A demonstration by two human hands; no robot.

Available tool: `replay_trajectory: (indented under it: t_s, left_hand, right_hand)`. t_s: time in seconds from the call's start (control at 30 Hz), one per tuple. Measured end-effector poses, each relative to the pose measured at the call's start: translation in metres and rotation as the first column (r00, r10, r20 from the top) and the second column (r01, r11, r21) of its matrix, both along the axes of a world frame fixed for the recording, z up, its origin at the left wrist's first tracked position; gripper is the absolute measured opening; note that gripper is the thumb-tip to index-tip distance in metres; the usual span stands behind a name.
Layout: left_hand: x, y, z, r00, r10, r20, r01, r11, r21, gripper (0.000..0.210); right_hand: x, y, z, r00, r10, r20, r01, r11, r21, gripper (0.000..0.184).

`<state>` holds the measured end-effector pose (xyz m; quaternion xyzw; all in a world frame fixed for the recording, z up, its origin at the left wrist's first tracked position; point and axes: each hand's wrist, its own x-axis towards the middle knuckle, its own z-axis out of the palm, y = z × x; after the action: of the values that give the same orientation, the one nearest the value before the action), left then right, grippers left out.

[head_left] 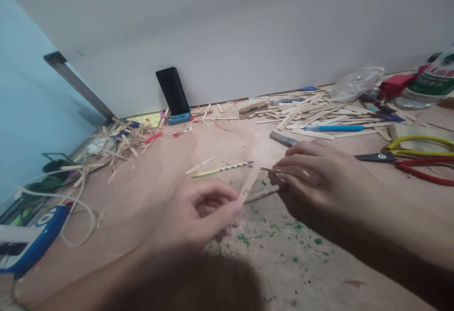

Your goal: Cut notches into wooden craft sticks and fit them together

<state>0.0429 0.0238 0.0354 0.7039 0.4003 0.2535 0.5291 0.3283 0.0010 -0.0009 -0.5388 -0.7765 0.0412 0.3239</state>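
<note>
My left hand is closed, pinching a short piece of craft stick between thumb and forefinger. My right hand is closed too, its fingertips on a thin sliver of wood; most of it is hidden by the fingers. Just beyond the right hand a flat grey metal tool lies on the table, partly covered. Below and between the hands runs a narrow brownish stick. A patterned pencil and a loose stick piece lie past my left hand.
A heap of craft sticks holds a blue pen. Scissors and pliers-like yellow handles are at right, a bottle behind. A phone leans on the wall. Scraps and a blue-white glue gun with cord are left.
</note>
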Motion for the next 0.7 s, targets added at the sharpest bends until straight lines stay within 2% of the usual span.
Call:
replay_trajectory:
  t_s: [0.13, 0.2, 0.33, 0.47, 0.6, 0.7]
  left_hand:
    - [0.003, 0.006, 0.004, 0.984, -0.151, -0.090, 0.158, 0.984, 0.081, 0.020]
    - [0.004, 0.006, 0.004, 0.960, -0.231, -0.160, 0.252, 0.960, 0.123, 0.019]
    - [0.001, 0.000, -0.004, 0.875, -0.342, -0.342, 0.415, 0.894, 0.170, 0.023]
    - [-0.002, -0.006, -0.011, 0.790, -0.339, -0.511, 0.500, 0.838, 0.218, 0.022]
    - [-0.007, -0.004, -0.015, 0.778, -0.273, -0.566, 0.511, 0.798, 0.318, 0.014]
    - [-0.012, -0.001, -0.018, 0.793, -0.285, -0.539, 0.528, 0.764, 0.372, 0.012]
  right_hand:
    - [-0.002, -0.004, 0.002, 0.974, 0.212, 0.074, -0.212, 0.977, -0.007, 0.018]
    - [-0.004, -0.005, -0.001, 0.957, 0.268, 0.113, -0.265, 0.964, -0.039, 0.019]
    - [-0.006, -0.005, -0.008, 0.960, 0.243, 0.141, -0.234, 0.969, -0.078, 0.023]
    - [-0.005, -0.002, -0.010, 0.970, 0.189, 0.155, -0.175, 0.980, -0.099, 0.022]
    - [-0.002, 0.001, -0.010, 0.980, 0.157, 0.119, -0.144, 0.983, -0.112, 0.020]
    - [0.003, 0.000, -0.007, 0.997, 0.073, 0.038, -0.068, 0.990, -0.123, 0.013]
